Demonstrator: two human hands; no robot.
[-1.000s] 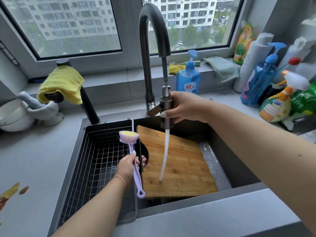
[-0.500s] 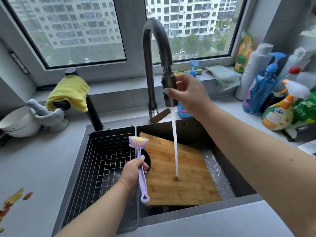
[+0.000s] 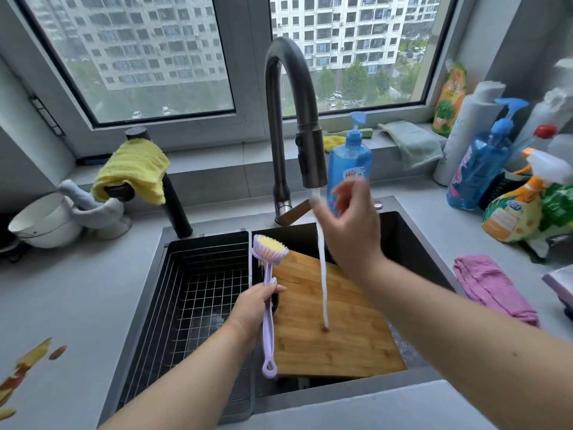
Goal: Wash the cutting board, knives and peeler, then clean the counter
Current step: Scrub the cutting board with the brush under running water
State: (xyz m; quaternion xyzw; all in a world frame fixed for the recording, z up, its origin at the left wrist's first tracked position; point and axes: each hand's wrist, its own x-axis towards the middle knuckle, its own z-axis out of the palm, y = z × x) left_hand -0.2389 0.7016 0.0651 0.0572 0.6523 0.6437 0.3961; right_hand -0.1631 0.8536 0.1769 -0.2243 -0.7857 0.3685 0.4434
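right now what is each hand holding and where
Left hand grips the brush mid-handle, bristles up. Right hand holds nothing, fingers loose near the faucet.

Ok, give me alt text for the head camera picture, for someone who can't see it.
A person's left hand grips a purple dish brush over a wooden cutting board leaning in a dark sink while tap water streams onto it. The right hand, blurred and holding nothing, is just below the faucet head, in front of a blue soap bottle.

left hand (image 3: 254, 308) grips with curled fingers; right hand (image 3: 350, 231) raised, fingers loose.
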